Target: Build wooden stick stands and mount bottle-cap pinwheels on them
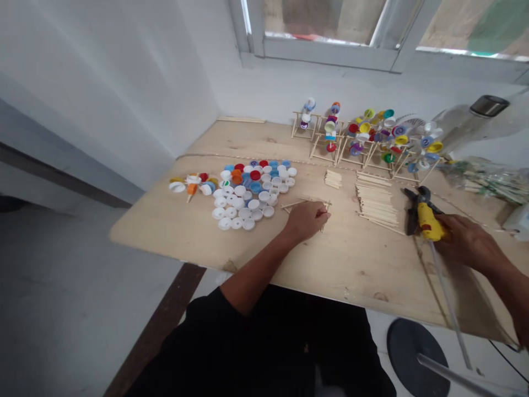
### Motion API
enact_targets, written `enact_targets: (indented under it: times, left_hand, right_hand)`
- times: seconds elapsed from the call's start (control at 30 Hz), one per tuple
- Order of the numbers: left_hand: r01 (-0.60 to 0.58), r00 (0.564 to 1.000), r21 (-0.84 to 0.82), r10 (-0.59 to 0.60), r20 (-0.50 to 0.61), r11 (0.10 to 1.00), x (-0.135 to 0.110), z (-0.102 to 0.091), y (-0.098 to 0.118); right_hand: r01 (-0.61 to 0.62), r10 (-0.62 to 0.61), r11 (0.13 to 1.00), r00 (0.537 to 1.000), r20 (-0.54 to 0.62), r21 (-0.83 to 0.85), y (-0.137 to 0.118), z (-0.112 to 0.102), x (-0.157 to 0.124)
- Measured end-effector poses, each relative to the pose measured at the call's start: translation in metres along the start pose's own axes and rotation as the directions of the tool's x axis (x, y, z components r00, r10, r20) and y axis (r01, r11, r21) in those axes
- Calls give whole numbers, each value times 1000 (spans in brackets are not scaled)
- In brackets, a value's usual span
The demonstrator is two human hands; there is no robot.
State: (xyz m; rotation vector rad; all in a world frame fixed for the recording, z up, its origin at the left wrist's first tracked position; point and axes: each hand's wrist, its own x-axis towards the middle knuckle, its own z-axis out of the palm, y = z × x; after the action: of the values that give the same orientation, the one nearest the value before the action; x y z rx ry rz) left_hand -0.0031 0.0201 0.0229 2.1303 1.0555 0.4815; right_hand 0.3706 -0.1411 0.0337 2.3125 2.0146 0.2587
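My left hand [306,221] is closed at a small frame of thin wooden sticks [294,204] on the table, its fingertips pinched at one corner. The fingers cover part of that frame. Farther right, my right hand [469,242] is wrapped round a yellow and black glue gun [428,221]. A long whitish glue stick [447,295] trails from the gun's back toward the table's front edge. Between my hands lie a pile of long wooden sticks [376,201] and a smaller bunch of short sticks [333,178].
Loose bottle caps [244,212], mostly white, spread left of my left hand. A joined cap piece [192,189] lies farther left. Several stick frames with coloured caps [326,149] stand at the back. Bagged sticks [491,179] and a steel-lidded container [490,106] sit at right.
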Motion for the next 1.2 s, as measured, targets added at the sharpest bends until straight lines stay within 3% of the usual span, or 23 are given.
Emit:
enact_targets:
  times: [0.1, 0.2, 0.3, 0.4, 0.5, 0.63, 0.87, 1.2]
  left_hand:
    - [-3, 1000, -2, 3, -1, 1000, 0, 1, -1]
    - [-8, 1000, -14, 8, 0, 1000, 0, 1, -1]
    - [-14, 1000, -11, 14, 11, 1000, -1, 0, 0]
    - [-16, 1000, -4, 16, 19, 1000, -3, -1, 1]
    - [-22, 1000, -2, 22, 18, 1000, -4, -1, 2]
    - [-63, 998, 33, 63, -9, 998, -5, 1, 2]
    - [-96, 994, 95, 101, -48, 991, -9, 4, 2]
    - [-180, 972, 238, 210, -108, 955, -19, 3, 1]
  right_hand:
    - [35, -35, 999, 999, -35, -3, 5, -10, -3]
    - [-57, 59, 998, 990, -128, 14, -21, -28, -10]
    - [-170, 216, 948, 965, -152, 268, -78, -42, -13]
    - [-112, 169, 812, 984, -48, 573, -145, -47, -5]
    - [-116, 185, 676, 983, -15, 727, -199, -44, 10]
    - [-141, 213, 525, 977, 32, 839, -242, -36, 29]
    - [-179, 282, 414, 957, 61, 892, -265, -21, 45]
    - [-199, 372, 366, 927, 53, 909, -271, -16, 45]
